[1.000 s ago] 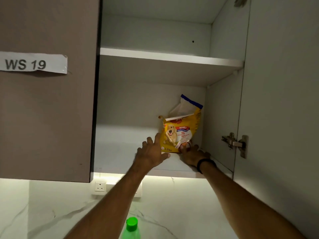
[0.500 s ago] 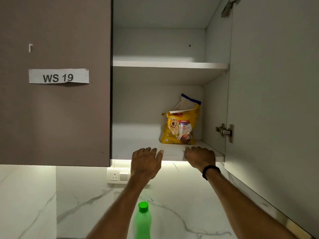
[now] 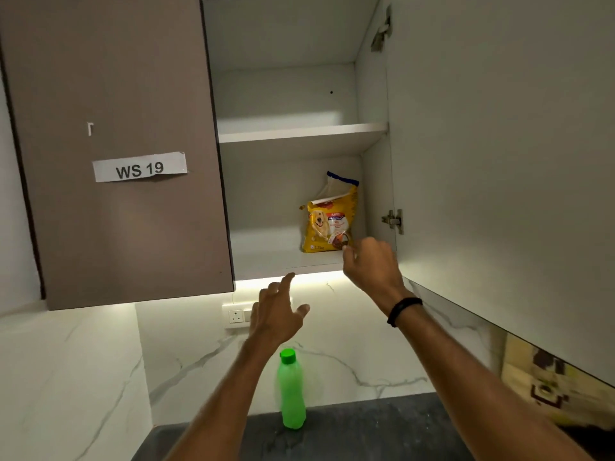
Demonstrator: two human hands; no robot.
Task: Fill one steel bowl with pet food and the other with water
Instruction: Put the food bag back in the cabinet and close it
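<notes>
Early stage. Pet food bag [image 3: 327,224] stands on the cupboard shelf [image 3: 266,257], at the fingertips of the right hand [image 3: 369,266]; whether it grips cannot be told. Left hand [image 3: 278,316] open, fingers spread, empty. Green bottle [image 3: 292,390] on the worktop [image 3: 366,434] beneath it. No steel bowl visible; both fillings outstanding.

Two bare forearms, bare left hand [image 3: 276,316], bare right hand [image 3: 369,266], thin black band [image 3: 404,310] snug around right wrist

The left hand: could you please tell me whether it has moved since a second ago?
Yes. The left hand has dropped from the cabinet shelf beside the pet food bag to below the shelf's front edge, near the wall socket.
</notes>
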